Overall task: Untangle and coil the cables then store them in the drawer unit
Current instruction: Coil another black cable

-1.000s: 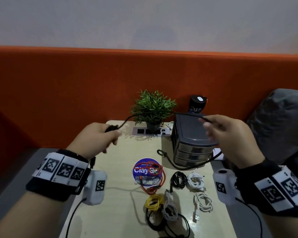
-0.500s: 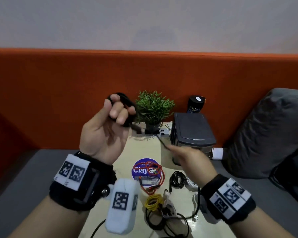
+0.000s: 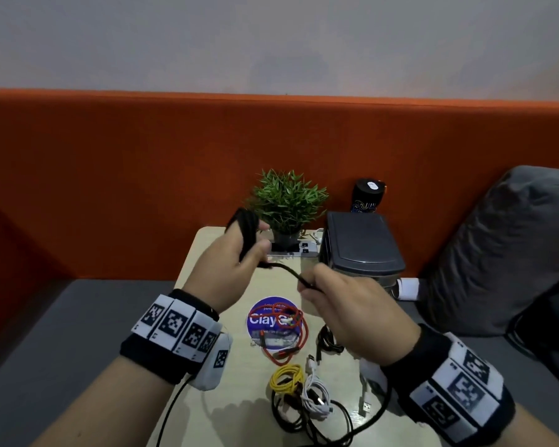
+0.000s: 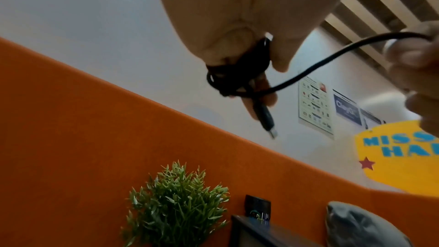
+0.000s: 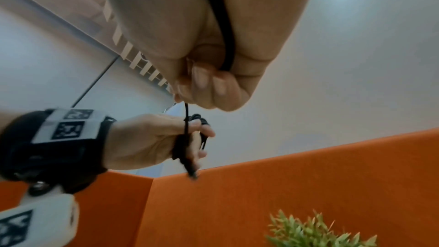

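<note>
In the middle of the head view, the left hand [image 3: 229, 269] is holding a black cable [image 3: 288, 272] that is wound in several loops around its fingers, with the thumb pressing the bundle in place. In the left wrist view, the plug end [image 4: 267, 119] of that cable is sticking out below the loops, near the centre of the frame. The right hand [image 3: 352, 314], lower and to the right, is pinching the free run of the same cable between thumb and curled fingers; the strand is arching between the two hands above the table [image 3: 188, 411]. The rest of it is trailing down past the right wrist toward the lower right of the frame.

On the table below the hands, a red cable [image 3: 284, 337], a yellow cable [image 3: 286, 377], white cables [image 3: 317, 398] and more black ones are lying close together. The drawer unit [image 3: 362, 250] is standing at the table's upper right, beside a potted plant [image 3: 288, 201].
</note>
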Available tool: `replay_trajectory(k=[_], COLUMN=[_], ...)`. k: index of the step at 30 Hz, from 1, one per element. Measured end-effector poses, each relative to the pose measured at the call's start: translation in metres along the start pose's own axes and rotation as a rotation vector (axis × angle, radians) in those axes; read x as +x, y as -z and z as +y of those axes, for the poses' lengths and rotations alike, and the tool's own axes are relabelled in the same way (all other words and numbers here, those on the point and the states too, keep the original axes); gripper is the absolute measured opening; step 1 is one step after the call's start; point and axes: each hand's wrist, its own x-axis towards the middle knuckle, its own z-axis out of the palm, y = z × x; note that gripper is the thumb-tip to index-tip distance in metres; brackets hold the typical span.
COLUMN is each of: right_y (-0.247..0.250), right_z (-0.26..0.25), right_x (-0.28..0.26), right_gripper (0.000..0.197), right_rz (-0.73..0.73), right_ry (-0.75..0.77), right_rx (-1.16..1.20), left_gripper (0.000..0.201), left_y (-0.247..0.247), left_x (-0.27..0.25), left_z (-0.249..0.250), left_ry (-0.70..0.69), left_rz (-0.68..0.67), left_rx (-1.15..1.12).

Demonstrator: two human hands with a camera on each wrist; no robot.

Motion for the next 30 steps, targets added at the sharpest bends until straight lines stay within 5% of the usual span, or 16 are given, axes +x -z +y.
replay_trajectory(k=[5,8,13,19,24,30], right_y=[0.010,0.010,0.008,-0.005,-0.008,0.006], right_z=[0.016,0.022,0.032,0.030,0.023,0.021], right_x=[0.008,0.016,0.025,0.028,0.033,0.044], right_gripper=[0.006,0.009,0.016,0.028,0.044,0.047], right_rz=[0.156,0.280,0.455,0.400,0.211,0.077], right_ry=[0.050,0.068,0.028,0.065,0.079,0.069], right_rx=[-0.122,-0.126,-0.030,0.128,0.168,-0.033], left_gripper=[0.057,0.024,0.011,0.018,0.029,0.029], left_y=[0.003,0.000,0.002,0.009,0.011,0.012], left_x=[-0.004,-0.005,-0.012,-0.015,-0.017,-0.019], left_z=[0.014,0.025,0.037,0.039,0.036,0.031], left_ry=[-0.025,-0.030,0.042,0.089,0.136,0.193], left_rz=[-0.313,-0.383,-0.483,-0.524,-0.602,-0.602], left_rx=[0.088,0.082,-0.482,-0.885,-1.238,-1.265])
